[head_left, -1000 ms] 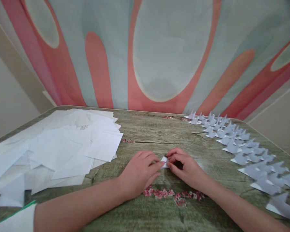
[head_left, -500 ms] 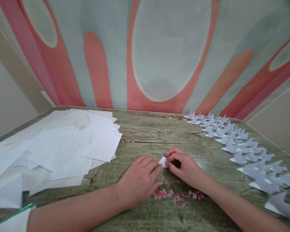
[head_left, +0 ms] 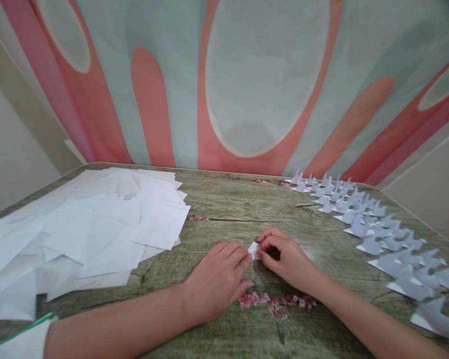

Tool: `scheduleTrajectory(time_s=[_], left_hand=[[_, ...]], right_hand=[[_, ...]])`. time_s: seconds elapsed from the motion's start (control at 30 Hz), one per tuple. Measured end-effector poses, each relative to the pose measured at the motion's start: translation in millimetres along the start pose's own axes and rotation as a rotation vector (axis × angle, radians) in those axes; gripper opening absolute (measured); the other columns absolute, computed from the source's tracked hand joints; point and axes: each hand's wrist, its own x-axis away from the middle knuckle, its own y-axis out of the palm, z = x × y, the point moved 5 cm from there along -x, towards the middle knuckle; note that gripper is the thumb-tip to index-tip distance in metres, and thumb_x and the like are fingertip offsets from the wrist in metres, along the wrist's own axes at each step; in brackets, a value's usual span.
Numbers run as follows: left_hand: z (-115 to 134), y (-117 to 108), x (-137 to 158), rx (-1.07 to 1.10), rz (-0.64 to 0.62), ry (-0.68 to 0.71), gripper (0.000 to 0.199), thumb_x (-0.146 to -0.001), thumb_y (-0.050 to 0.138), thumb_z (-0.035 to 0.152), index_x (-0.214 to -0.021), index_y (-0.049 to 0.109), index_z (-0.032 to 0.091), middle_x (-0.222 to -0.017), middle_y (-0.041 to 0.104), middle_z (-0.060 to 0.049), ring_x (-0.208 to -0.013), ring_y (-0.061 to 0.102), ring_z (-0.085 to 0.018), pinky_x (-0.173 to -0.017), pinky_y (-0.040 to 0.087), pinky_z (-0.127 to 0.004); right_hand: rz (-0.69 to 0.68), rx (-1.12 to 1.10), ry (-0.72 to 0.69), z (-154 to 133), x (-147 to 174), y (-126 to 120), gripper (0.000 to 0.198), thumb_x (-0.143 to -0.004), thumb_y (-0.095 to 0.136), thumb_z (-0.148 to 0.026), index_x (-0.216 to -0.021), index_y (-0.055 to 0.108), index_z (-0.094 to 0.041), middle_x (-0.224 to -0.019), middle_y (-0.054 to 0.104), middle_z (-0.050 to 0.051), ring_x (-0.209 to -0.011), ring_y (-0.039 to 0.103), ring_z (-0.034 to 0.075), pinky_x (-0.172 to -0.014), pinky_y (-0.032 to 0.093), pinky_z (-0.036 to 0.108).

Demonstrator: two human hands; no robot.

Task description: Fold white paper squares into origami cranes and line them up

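Observation:
A small folded piece of white paper [head_left: 253,250] lies at the middle of the table, between my two hands. My left hand [head_left: 220,280] rests on the tabletop, its index fingertip pressed on the paper's left edge and its thumb apart below. From the other side, my right hand [head_left: 282,254] pinches the paper's right edge between thumb and fingers. Much of the folded paper is hidden under the fingertips.
White paper sheets [head_left: 97,234] lie in a loose, overlapping heap on the left. Rows of folded white paper birds [head_left: 359,225] stand along the right side. The wood-grain tabletop [head_left: 224,194] carries printed pink flowers and meets a patterned wall [head_left: 183,99] at the back.
Both hands stay almost in place on the folded paper. The whole view has shifted very slightly.

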Motion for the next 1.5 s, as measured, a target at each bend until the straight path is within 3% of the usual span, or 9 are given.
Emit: scheduleTrajectory(time_s=[0.57, 0.93, 1.17, 1.5], left_hand=[[2, 1, -1, 0.000, -0.020, 0.035, 0.040, -0.084, 0.054, 0.036, -0.115, 0.050, 0.011, -0.110, 0.056, -0.011, -0.107, 0.048, -0.025, -0.094, 0.036, -0.039], [1, 0, -1, -0.010, -0.023, 0.033, 0.040, -0.085, 0.052, 0.037, -0.117, 0.049, 0.014, -0.109, 0.057, -0.010, -0.107, 0.048, -0.024, -0.092, 0.037, -0.040], [2, 1, -2, -0.024, -0.044, 0.034, 0.041, -0.084, 0.052, 0.038, -0.117, 0.049, 0.013, -0.110, 0.056, -0.009, -0.107, 0.046, -0.025, -0.094, 0.035, -0.039], [2, 1, -1, -0.047, -0.040, 0.045, 0.042, -0.085, 0.051, 0.038, -0.117, 0.049, 0.011, -0.109, 0.057, -0.009, -0.107, 0.046, -0.024, -0.094, 0.034, -0.039]], right_hand=[[0.016, 0.019, -0.013, -4, 1, 0, 0.014, -0.072, 0.052, -0.006, -0.078, 0.051, -0.019, -0.089, 0.053, 0.004, -0.077, 0.052, 0.015, -0.069, 0.044, 0.029], [0.043, 0.051, -0.111, -4, 6, 3, 0.016, -0.076, 0.048, -0.006, -0.082, 0.053, -0.020, -0.093, 0.053, 0.006, -0.089, 0.053, 0.018, -0.078, 0.046, 0.033], [-0.003, 0.331, -0.264, -14, 23, 8, 0.028, -0.082, 0.042, -0.006, -0.101, 0.058, -0.019, -0.107, 0.055, 0.010, -0.100, 0.052, 0.021, -0.087, 0.047, 0.038], [-0.112, 0.837, -0.303, -31, 34, 20, 0.037, -0.073, 0.044, 0.000, -0.105, 0.059, -0.007, -0.105, 0.059, 0.017, -0.091, 0.055, 0.029, -0.077, 0.050, 0.043]])
